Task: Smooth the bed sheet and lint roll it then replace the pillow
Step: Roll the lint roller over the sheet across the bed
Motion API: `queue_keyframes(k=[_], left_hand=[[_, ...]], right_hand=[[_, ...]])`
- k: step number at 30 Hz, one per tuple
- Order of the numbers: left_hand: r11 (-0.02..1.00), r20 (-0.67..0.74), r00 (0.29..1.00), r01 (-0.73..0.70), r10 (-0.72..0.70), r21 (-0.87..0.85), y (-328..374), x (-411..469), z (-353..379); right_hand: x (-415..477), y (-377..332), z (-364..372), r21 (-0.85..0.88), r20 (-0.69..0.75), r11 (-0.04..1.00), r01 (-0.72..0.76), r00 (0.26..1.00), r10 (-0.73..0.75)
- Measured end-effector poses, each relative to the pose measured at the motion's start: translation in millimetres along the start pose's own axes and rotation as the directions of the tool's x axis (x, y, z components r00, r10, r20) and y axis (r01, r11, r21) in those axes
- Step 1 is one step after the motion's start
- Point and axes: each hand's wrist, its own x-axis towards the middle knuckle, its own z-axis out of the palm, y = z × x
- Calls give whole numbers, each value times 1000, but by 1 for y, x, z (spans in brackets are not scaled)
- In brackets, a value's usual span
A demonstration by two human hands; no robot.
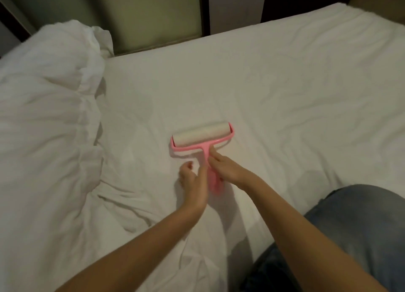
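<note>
Two hands on one tool here. The person's right hand (228,170) has its fingers wrapped round the pink handle of the lint roller (202,137). The left hand (192,180) sits against the handle's other side w/ fingers curled. Can't tell if it's actually gripping or just steadying, since the handle hides that bit. The roller's sticky drum lies flat on the bed sheet (274,90), roughly mid-bed, right in front of the person.

So imo this is the lint-rolling step. The open part of the sheet looks mostly flat w/ a few light creases, so smoothing is prob done there. The next move needs even downward pressure and straight passes w/ both drum ends touching, working out toward the far edge and the right side.

Hard to see: no pillow clearly anywhere. The bunched white bedding (43,116) on the left could be a duvet or could hide a pillow, no way to tell, and it covers that part of the sheet too. The shot's dim + blurry, so any lint on the sheet or drum is invisible. A denim knee (361,226) covers the near right corner.
</note>
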Motion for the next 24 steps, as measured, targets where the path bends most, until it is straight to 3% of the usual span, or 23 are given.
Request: queue_keyframes(k=[2,4,6,8,11,13,15,16,24], left_hand=[[997,129,990,69,-66,-22,10,0,14],[996,123,991,34,-44,82,12,11,24],[975,92,996,-35,15,218,9,21,29],[935,49,997,-77,64,346,6,22,28],[789,77,972,-225,221,572,-1,11,-2],[639,197,939,-336,282,692,-13,-1,-32],[479,320,918,-396,235,783,-27,-8,-52],[448,343,912,-409,223,795,-30,-7,-53],[522,331,918,-398,221,755,36,63,29]], right_hand=[[-15,11,-3,98,47,995,5,999,-10],[-26,24,-9,20,9,1000,12,1000,-12],[-31,40,-22,-187,-227,981,-47,974,3],[-33,55,-37,-470,-405,864,-183,914,-27],[-39,88,-44,-655,-360,690,-308,930,73],[-46,103,-39,-684,-331,658,-316,938,107],[-49,107,-36,-681,-334,664,-309,938,93],[-49,106,-35,-676,-335,670,-306,938,90],[-54,108,-37,-693,-296,666,-274,952,84]])
